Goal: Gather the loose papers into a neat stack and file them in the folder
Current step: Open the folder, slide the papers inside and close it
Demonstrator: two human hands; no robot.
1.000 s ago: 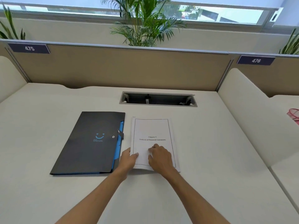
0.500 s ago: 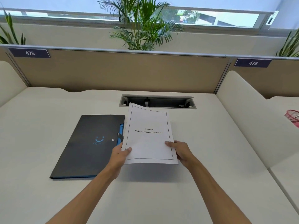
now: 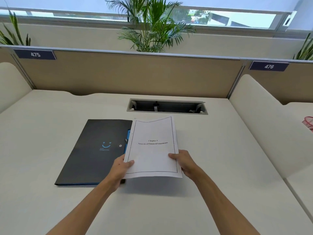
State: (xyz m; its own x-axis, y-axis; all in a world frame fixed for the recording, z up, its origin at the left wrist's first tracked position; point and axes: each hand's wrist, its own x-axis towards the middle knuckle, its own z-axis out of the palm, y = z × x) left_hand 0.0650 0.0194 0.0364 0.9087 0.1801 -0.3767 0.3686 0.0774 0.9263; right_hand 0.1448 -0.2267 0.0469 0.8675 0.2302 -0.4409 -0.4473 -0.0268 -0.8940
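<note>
The person holds the papers (image 3: 152,146) as one stack above the bench (image 3: 220,150), near its middle, with a shadow on the surface beneath. The left hand (image 3: 121,168) pinches the stack's lower left edge, thumb on the printed top sheet and the other fingers hidden underneath. The right hand (image 3: 183,162) clamps the lower right edge the same way. The stack's far edge curls slightly. The dark folder (image 3: 94,150) lies closed and flat on the bench just left of the papers, whose left edge overlaps its blue side.
</note>
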